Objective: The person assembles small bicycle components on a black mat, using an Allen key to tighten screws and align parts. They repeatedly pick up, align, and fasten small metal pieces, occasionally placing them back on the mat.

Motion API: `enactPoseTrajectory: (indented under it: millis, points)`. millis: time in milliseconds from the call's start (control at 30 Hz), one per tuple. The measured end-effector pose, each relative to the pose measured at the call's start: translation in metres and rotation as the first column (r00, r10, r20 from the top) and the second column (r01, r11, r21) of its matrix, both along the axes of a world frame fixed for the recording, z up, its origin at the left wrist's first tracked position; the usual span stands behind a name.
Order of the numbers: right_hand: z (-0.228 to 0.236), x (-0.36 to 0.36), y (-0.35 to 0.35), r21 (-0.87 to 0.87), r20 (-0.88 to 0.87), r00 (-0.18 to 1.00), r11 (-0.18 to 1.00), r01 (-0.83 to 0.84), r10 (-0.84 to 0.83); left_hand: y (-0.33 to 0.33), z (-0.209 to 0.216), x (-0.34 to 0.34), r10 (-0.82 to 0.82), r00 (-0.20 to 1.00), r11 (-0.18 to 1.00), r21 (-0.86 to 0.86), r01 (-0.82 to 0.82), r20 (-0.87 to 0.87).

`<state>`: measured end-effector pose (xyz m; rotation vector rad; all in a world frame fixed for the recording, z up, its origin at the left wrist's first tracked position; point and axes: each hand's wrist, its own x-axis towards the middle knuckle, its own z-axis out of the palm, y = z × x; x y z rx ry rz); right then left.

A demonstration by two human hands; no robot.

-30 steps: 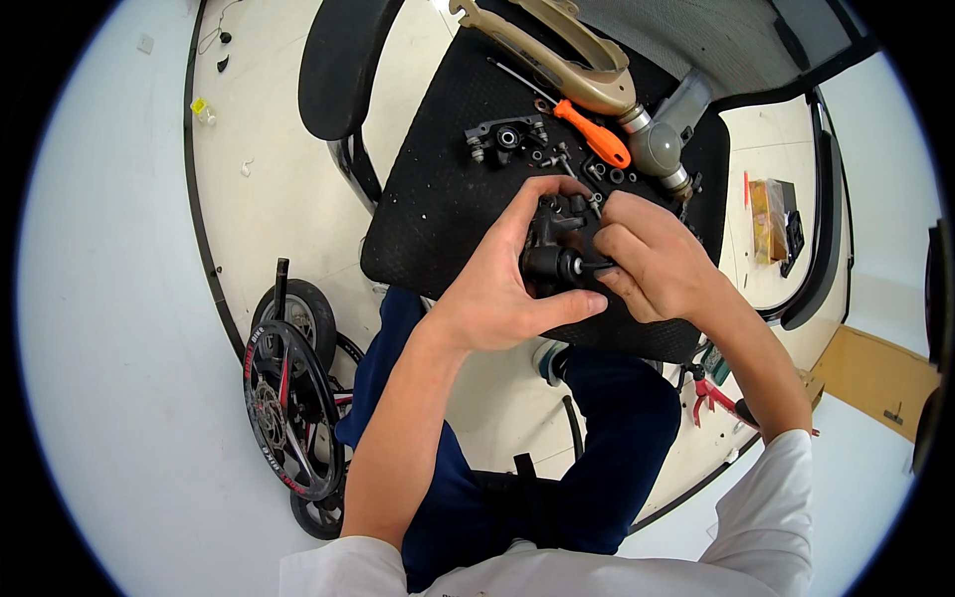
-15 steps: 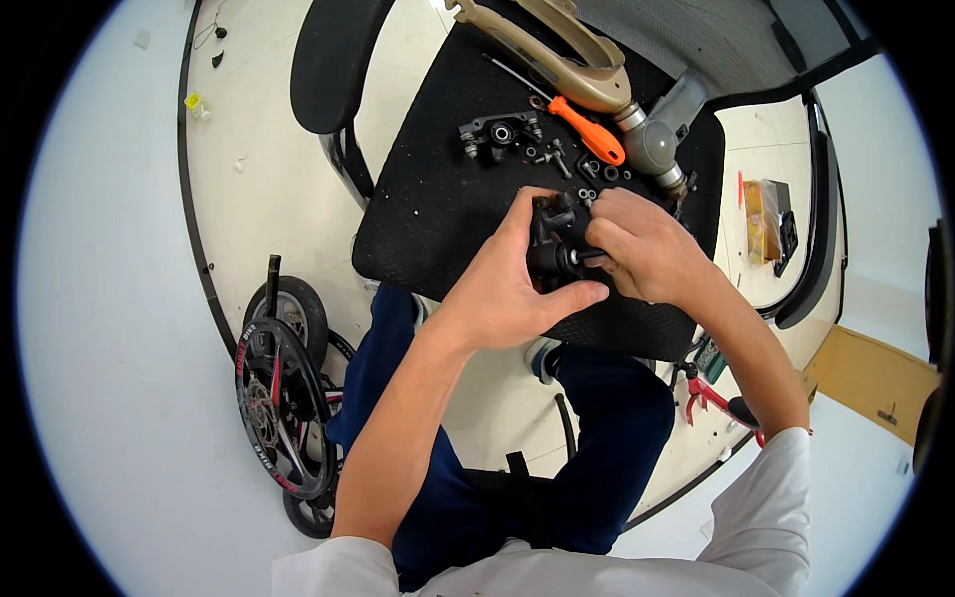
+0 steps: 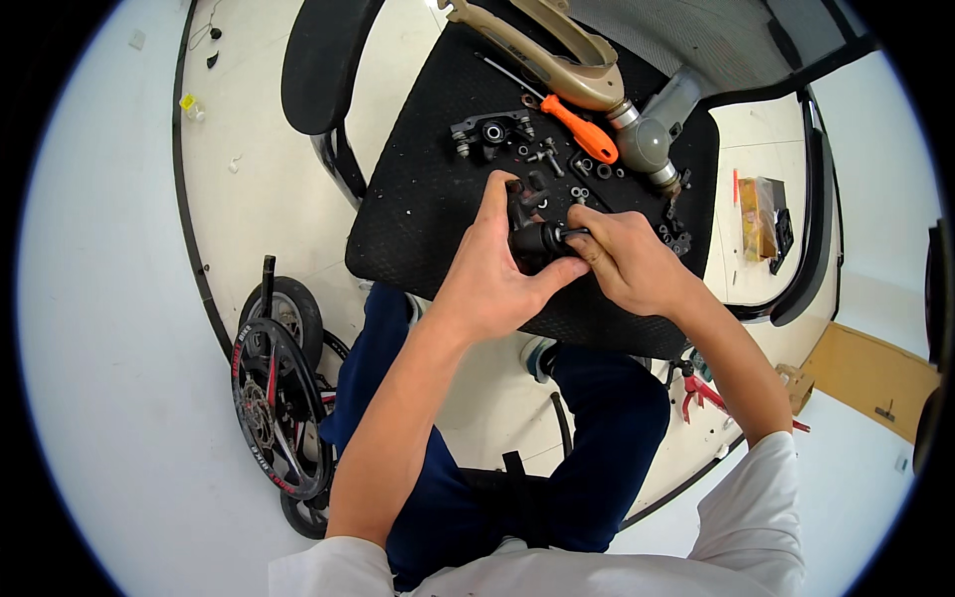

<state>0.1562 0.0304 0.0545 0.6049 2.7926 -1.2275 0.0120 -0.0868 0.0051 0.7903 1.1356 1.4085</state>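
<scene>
My left hand (image 3: 487,284) is wrapped around a black bicycle part with a round barrel and stubby arms (image 3: 537,237), holding it above the chair seat. The barrel end faces right, toward my right hand (image 3: 635,264). Fingers and thumb of that hand pinch a thin dark rod-like tool (image 3: 578,233) that meets the barrel end. Its exact kind is hidden by my fingers. Just beyond the hands, small bolts (image 3: 551,159) and washers (image 3: 579,194) lie on the seat. A black brake caliper (image 3: 492,131) rests farther left, and an orange-handled screwdriver (image 3: 587,131) lies behind them.
The black chair seat (image 3: 398,234) carries a beige bicycle fork (image 3: 567,75) and a grey joint piece (image 3: 647,144) at its far side. An armrest (image 3: 323,65) rises at left. Bicycle wheels (image 3: 284,408) stand on the floor at lower left; a box (image 3: 761,219) lies at right.
Both hands and the black part have shifted slightly left relative to the seat. My right hand has turned about the barrel end, its fingers now lower. The view has moved slightly.
</scene>
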Motion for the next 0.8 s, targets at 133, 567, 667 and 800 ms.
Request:
enactPoseTrajectory:
  millis: [133, 567, 667, 800]
  points:
    - [0.003, -0.002, 0.009, 0.073, -0.04, 0.999, 0.997, -0.017, 0.02, -0.001, 0.005, -0.001, 0.008, 0.995, 1.0, 0.001, -0.008, 0.096]
    - [0.01, -0.013, 0.024, 0.27, -0.077, 0.963, 0.935, -0.229, 0.258, 0.0, 0.0, 0.0, 0.025, 0.984, 0.999, 0.04, -0.032, 0.176]
    - [0.005, -0.011, 0.022, 0.219, -0.046, 0.978, 0.958, -0.187, 0.202, 0.002, -0.001, 0.003, 0.091, 0.991, 0.994, 0.049, -0.096, 0.096]
    - [-0.001, -0.013, 0.018, 0.135, -0.02, 0.997, 0.988, -0.071, 0.074, 0.002, -0.001, 0.003, 0.125, 0.992, 0.992, 0.028, -0.125, 0.002]
